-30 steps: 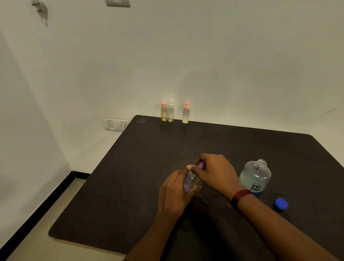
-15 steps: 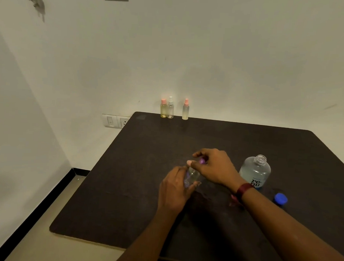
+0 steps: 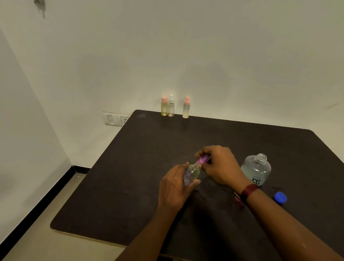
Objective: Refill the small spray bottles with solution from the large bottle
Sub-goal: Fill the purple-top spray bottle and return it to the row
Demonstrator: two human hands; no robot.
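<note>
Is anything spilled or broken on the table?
No spill or damage shows. The big bottle stands open, its blue cap lying on the table beside it, which fits refilling. The left hand holds the small bottle tilted while the right hand grips its purple top.

The large bottle (image 3: 255, 169) on the dark table (image 3: 145, 168) carries a label in dark letters reading "re-", with a second line beneath it partly hidden. Smaller print above the lettering is too blurred to read.

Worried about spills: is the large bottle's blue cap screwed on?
No, the large bottle stands open-necked, its blue cap lying on the table beside it.
</note>
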